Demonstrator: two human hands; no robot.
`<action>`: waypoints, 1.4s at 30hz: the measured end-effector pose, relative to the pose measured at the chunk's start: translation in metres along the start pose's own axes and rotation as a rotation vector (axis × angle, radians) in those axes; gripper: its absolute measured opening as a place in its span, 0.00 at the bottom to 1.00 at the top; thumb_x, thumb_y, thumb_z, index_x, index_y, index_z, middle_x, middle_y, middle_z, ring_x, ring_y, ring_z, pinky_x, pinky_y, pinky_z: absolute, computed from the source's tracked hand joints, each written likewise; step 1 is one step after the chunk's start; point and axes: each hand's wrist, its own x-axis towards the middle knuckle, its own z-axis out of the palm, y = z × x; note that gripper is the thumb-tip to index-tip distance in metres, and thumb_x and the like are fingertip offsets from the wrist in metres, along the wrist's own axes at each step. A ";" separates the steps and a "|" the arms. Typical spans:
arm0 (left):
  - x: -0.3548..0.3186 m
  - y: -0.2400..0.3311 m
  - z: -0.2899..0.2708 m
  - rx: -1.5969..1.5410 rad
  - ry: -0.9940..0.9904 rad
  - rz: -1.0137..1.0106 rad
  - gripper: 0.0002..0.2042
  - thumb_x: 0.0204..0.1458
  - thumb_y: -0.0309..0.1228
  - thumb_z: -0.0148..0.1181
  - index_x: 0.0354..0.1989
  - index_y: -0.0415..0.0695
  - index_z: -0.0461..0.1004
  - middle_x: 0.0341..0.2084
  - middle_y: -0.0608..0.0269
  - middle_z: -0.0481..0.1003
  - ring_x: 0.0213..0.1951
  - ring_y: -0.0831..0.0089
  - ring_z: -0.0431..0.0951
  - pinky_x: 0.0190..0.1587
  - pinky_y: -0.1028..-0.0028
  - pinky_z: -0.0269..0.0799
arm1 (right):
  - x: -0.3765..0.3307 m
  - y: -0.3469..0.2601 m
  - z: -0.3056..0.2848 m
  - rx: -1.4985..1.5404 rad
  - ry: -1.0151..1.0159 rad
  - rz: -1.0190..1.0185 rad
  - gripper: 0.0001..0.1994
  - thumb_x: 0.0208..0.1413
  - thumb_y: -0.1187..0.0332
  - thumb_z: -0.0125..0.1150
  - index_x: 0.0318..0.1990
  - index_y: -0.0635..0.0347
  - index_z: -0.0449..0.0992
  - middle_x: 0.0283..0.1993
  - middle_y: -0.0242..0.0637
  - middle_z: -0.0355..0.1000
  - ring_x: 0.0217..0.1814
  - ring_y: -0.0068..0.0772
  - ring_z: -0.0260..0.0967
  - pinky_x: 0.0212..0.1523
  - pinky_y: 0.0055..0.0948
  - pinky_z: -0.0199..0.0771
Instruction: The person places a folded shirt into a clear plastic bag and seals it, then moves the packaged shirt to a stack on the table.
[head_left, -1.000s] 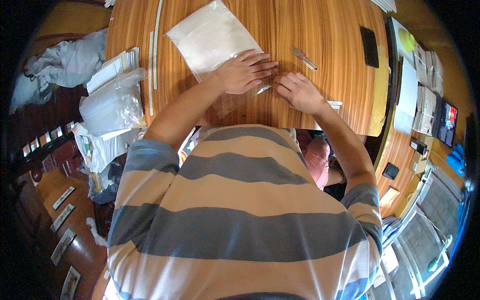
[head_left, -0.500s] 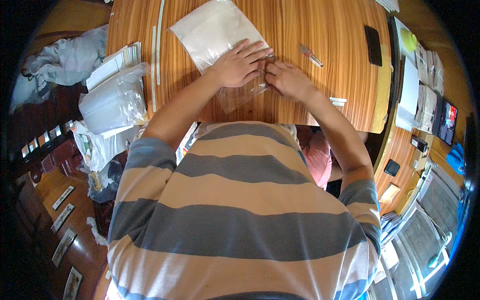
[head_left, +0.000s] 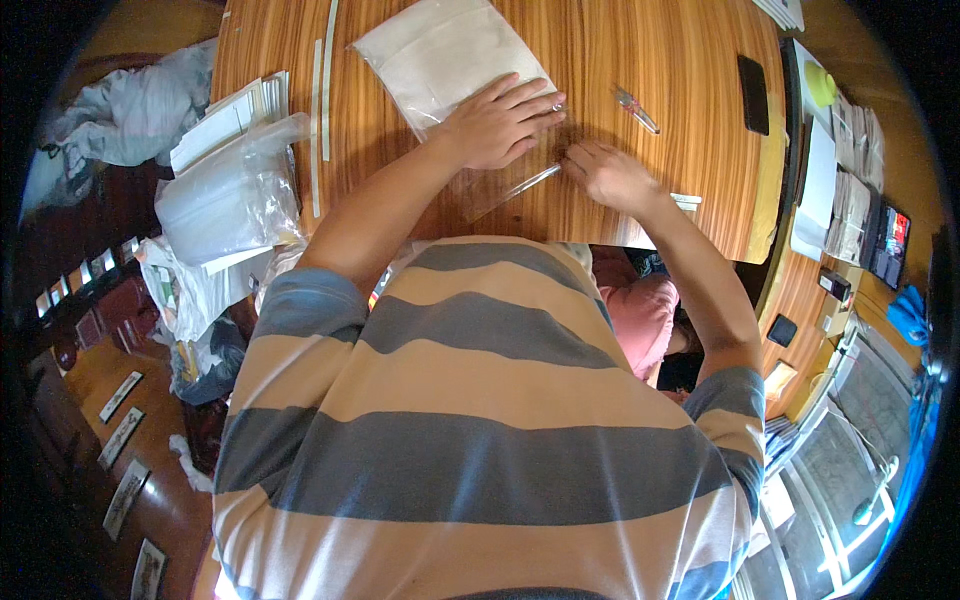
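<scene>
Your L hand [head_left: 497,128] flat on plastic bag [head_left: 455,52], fingers apart; R hand [head_left: 608,176] curled nr bag's edge, can't tell grip; snips [head_left: 637,110] R of bag.

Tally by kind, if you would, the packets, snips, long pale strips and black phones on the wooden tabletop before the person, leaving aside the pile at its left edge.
White packet, partly under the left hand: 1
Snips: 1
Long pale strips: 2
Black phone: 1
Total: 5
</scene>
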 end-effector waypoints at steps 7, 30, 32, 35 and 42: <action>-0.001 -0.002 0.003 -0.045 0.017 0.016 0.29 0.63 0.42 0.58 0.74 0.58 0.64 0.76 0.69 0.59 0.77 0.64 0.55 0.78 0.51 0.47 | -0.015 -0.021 0.010 0.083 0.084 0.050 0.08 0.61 0.69 0.59 0.44 0.63 0.77 0.45 0.43 0.73 0.49 0.45 0.75 0.53 0.40 0.76; 0.001 -0.005 0.009 -0.125 -0.011 0.082 0.29 0.63 0.40 0.57 0.74 0.56 0.63 0.77 0.68 0.58 0.78 0.64 0.51 0.80 0.52 0.43 | -0.007 -0.056 0.023 0.007 0.077 0.019 0.11 0.49 0.68 0.64 0.41 0.59 0.80 0.46 0.36 0.70 0.53 0.39 0.68 0.53 0.39 0.72; 0.000 -0.006 0.008 -0.109 -0.027 0.084 0.29 0.64 0.40 0.57 0.74 0.55 0.63 0.77 0.68 0.58 0.78 0.64 0.51 0.80 0.53 0.43 | -0.012 -0.057 0.025 -0.032 0.057 -0.021 0.13 0.49 0.67 0.64 0.42 0.59 0.80 0.48 0.35 0.71 0.54 0.39 0.68 0.54 0.39 0.72; 0.001 -0.004 0.003 -0.055 -0.049 0.083 0.28 0.66 0.43 0.54 0.74 0.56 0.64 0.77 0.70 0.58 0.78 0.66 0.51 0.80 0.55 0.42 | -0.014 -0.061 0.019 -0.037 0.084 0.004 0.14 0.51 0.64 0.65 0.45 0.58 0.80 0.51 0.35 0.72 0.53 0.39 0.69 0.55 0.39 0.71; 0.003 -0.008 0.015 0.053 -0.009 0.101 0.28 0.67 0.47 0.51 0.75 0.58 0.64 0.77 0.75 0.57 0.78 0.68 0.52 0.80 0.58 0.43 | 0.049 -0.074 -0.004 0.075 0.251 0.100 0.14 0.55 0.60 0.62 0.46 0.56 0.81 0.50 0.35 0.73 0.53 0.40 0.69 0.56 0.39 0.71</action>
